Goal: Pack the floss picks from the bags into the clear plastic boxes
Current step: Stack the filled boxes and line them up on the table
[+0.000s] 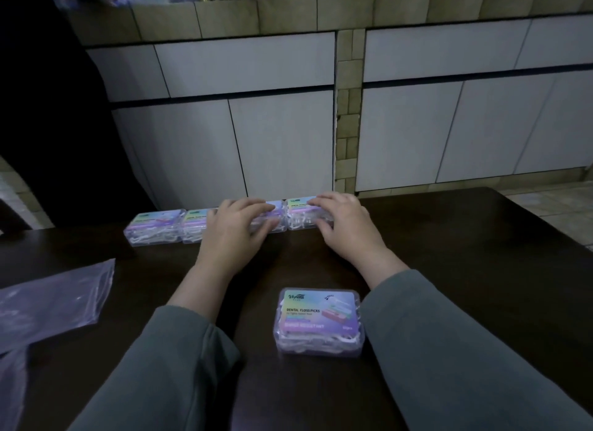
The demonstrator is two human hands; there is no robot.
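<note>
Grip: my left hand [239,227] lies curled over the third box [272,220] of a row, fingers on its lid, thumb at its front; my right hand [341,225] clasps the fourth box [300,215] likewise.

Boxes, clear plastic, packed with white floss picks: five counted. Four sit edge to edge at 12 o'clock on the dark worktop [465,270], the row's long axis running 9 to 3 o'clock. The fifth box [317,323] rests apart at 6 o'clock, between my sleeves, long axis 9 to 3, label reading toward me.

Bags: clear plastic bag [54,299], flat, at 9 o'clock; further count uncertain.
</note>
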